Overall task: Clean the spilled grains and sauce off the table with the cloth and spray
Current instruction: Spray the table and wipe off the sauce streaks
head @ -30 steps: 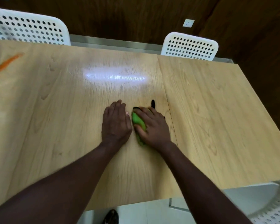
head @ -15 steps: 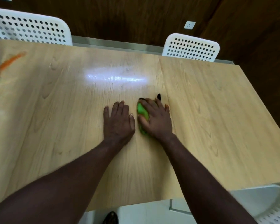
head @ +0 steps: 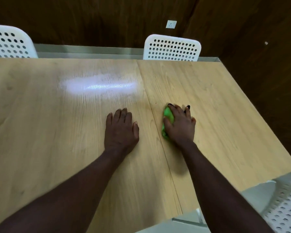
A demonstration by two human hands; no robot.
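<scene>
My right hand (head: pixel 181 126) lies on a bunched green cloth (head: pixel 168 115) and holds it against the wooden table (head: pixel 57 132), just right of the seam between the two tabletop panels. Dark bits of the cloth poke out past the fingertips. To the left of the seam, my left hand (head: pixel 121 130) rests flat on the wood with fingers straight and nothing in it. A tiny dark speck (head: pixel 156 103) sits beside the seam, a little beyond the cloth. No spray bottle is in view.
Two white perforated chairs (head: pixel 172 47) (head: pixel 8 42) stand behind the table's far edge, and a third (head: pixel 286 209) is at the near right corner. A bright reflection (head: pixel 99 85) lies on the left panel. Dark wood walls are behind.
My right hand has slid the cloth to the right, across the seam onto the right panel. The left hand stayed flat. The view turned right, and the orange smear at far left left the frame.
</scene>
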